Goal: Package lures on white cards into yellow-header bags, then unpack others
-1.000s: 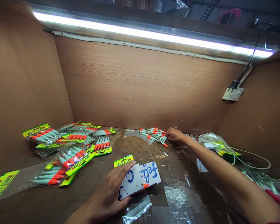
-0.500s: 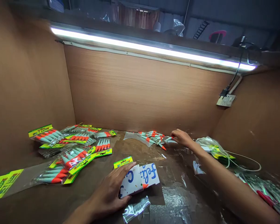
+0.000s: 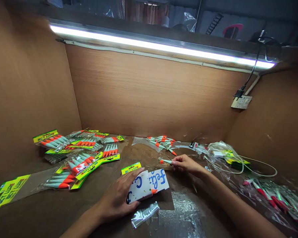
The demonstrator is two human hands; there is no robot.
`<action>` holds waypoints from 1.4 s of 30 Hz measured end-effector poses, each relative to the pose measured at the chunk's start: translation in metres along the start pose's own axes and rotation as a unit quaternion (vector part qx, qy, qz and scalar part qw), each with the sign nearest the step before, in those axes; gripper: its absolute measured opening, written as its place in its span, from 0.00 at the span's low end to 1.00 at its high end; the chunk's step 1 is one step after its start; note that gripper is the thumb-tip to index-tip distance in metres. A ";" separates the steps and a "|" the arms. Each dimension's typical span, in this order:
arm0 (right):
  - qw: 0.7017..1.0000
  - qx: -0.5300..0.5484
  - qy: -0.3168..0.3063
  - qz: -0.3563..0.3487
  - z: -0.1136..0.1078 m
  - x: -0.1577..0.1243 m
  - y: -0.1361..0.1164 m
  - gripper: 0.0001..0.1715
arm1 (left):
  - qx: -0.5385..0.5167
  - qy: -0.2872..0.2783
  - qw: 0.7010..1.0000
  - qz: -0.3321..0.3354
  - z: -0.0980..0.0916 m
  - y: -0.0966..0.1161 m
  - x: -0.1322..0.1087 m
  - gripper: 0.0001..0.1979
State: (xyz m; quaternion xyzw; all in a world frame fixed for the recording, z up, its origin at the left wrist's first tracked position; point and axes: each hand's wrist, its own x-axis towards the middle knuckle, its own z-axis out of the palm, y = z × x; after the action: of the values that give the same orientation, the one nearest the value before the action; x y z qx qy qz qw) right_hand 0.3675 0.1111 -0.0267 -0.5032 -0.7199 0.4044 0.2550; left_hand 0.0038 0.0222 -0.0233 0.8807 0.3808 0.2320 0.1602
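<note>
My left hand (image 3: 120,195) is wrapped round a folded white card holder (image 3: 140,189) with blue lettering, low in the middle of the table. An orange tip shows at the holder's right edge, and a yellow BCT LURE header card (image 3: 131,168) sticks out behind it. Between thumb and fingers, my right hand (image 3: 186,164) pinches a pale green fishing lure (image 3: 167,161) by one end; its orange end points left. Farther back lies a loose pile of similar lures (image 3: 161,142) on clear plastic. A crumpled clear plastic strip (image 3: 145,214) rests in front of the holder.
Several packed lure bags (image 3: 85,165) with yellow headers are heaped at left. On the right are a white cord (image 3: 260,162), a plastic bag (image 3: 218,148) and a bundle of wrapped lures (image 3: 279,198). A wooden back wall (image 3: 149,96) and lit tube lamp (image 3: 164,47) bound the bench.
My right hand has drawn back from the lure pile toward the card holder, bringing one lure with it. My left hand stays on the holder.
</note>
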 end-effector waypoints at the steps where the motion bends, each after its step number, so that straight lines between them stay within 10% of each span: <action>1: 1.000 -0.014 0.021 -0.004 0.003 0.000 0.001 0.25 | 0.000 -0.002 1.000 0.001 -0.001 0.001 0.000 0.48; 21: 0.932 -0.197 0.254 -0.169 0.035 -0.010 -0.015 0.04 | -0.029 -0.066 0.997 0.021 0.002 -0.002 -0.004 0.50; 35: 0.912 -0.348 0.198 -0.085 0.040 -0.010 -0.009 0.10 | -0.076 -0.095 0.992 0.011 0.002 -0.007 -0.006 0.46; 42: 0.909 -0.361 0.190 -0.082 0.042 -0.010 -0.010 0.10 | -0.061 0.043 0.996 -0.041 -0.007 -0.014 0.042 0.24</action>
State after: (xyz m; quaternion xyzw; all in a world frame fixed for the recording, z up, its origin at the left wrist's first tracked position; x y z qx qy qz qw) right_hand 0.3336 0.0861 -0.0403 -0.5675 -0.7932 -0.0085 0.2205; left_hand 0.0169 0.0633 -0.0113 0.8421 0.4086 0.2851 0.2065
